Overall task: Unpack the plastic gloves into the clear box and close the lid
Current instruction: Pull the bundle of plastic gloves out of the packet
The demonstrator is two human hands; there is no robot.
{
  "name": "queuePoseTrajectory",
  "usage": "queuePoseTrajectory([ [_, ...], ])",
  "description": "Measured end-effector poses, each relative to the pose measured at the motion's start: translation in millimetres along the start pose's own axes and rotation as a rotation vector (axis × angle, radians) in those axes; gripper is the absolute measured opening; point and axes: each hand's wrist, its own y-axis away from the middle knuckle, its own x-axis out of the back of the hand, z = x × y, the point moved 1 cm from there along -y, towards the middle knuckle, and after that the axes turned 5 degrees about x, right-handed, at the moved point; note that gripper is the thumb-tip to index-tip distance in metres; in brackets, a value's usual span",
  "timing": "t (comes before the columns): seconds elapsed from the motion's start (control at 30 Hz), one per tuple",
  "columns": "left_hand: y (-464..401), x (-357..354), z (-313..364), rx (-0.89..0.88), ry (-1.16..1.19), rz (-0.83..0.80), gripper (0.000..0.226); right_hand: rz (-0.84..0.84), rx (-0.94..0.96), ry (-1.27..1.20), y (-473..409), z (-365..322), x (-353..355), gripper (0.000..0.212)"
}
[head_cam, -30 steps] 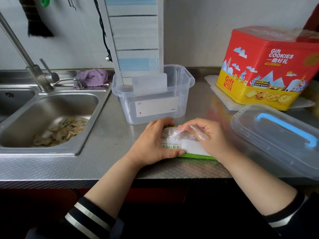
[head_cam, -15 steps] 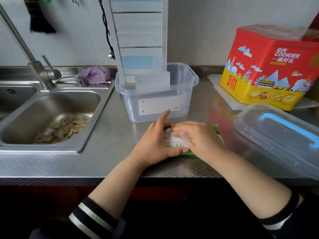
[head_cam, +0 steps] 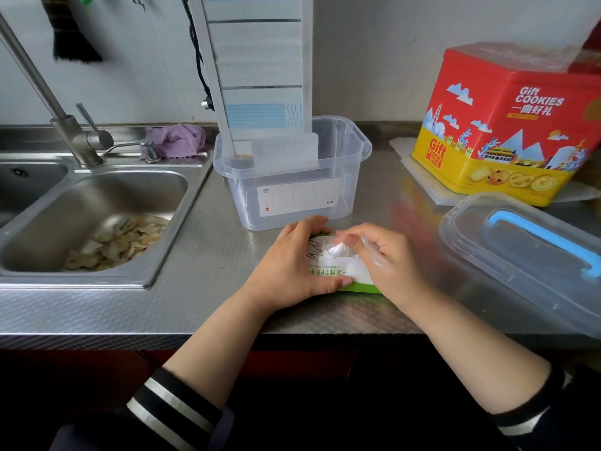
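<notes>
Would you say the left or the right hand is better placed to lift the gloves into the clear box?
Probably the right hand: it already pinches the plastic gloves, while the left hand steadies the packet.

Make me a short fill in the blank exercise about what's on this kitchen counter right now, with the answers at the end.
1. The lid lying to the right of the hands has a handle coloured ____.
2. The left hand holds the glove packet flat against the ____.
3. The right hand pinches thin clear ____ at the packet's opening.
4. The clear box stands open, with no ____ on it.

Missing words: blue; counter; plastic; lid
</notes>
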Motion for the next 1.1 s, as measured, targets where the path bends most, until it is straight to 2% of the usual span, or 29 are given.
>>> queuePoseTrajectory([
  [0.07,-0.1,-0.2,-0.2,0.005,-0.005,-0.003,0.089,0.012,-0.055,-0.028,-2.2,-2.5,-0.1,0.032],
  [0.17,-0.6,-1.1,-0.7,0.006,-0.005,-0.009,0.087,0.051,-0.116,-0.111,-8.1,-6.6,0.4,0.028],
  [0.33,-0.6,-1.5,-1.8,0.015,0.002,-0.013,0.084,0.096,-0.193,-0.172,-20.2,-11.8,-1.0,0.046],
  [0.43,-0.3,-1.7,-2.1,0.030,0.023,-0.002,0.082,0.074,-0.210,-0.185,-22.3,-13.3,-0.1,0.048],
  [0.5,0.4,-1.9,-3.1,0.034,0.033,0.001,0.083,0.004,-0.195,-0.141,-25.3,-16.1,3.8,0.040],
  [0.57,0.9,-2.5,-3.4,0.040,0.040,-0.004,0.088,-0.158,-0.189,-0.134,-28.9,-20.6,9.1,0.028],
  [0.63,1.5,-2.5,-3.4,0.047,0.040,-0.001,0.093,-0.322,-0.178,-0.055,-29.8,-20.9,9.6,0.045],
  [0.67,1.6,-2.7,-3.0,0.048,0.039,0.001,0.093,-0.350,-0.125,0.057,-27.8,-18.6,9.0,0.050],
  [0.77,1.3,-2.7,-3.2,0.059,0.049,0.010,0.097,-0.300,0.224,0.418,-21.2,-12.9,1.3,0.032],
  [0.8,1.3,-2.6,-3.3,0.065,0.057,0.013,0.098,-0.298,0.262,0.467,-19.4,-15.3,-0.4,0.024],
  [0.87,1.8,-2.6,-2.5,0.064,0.062,0.021,0.100,-0.286,0.270,0.496,-18.0,-23.0,-1.4,0.009],
  [0.97,2.7,-1.7,0.1,0.055,0.032,0.035,0.098,-0.192,0.294,0.517,-16.7,-26.9,-4.4,0.016],
  [1.1,2.3,-0.4,0.3,0.039,-0.021,0.060,0.093,-0.058,0.087,0.267,-14.5,-27.5,-7.6,0.007],
])
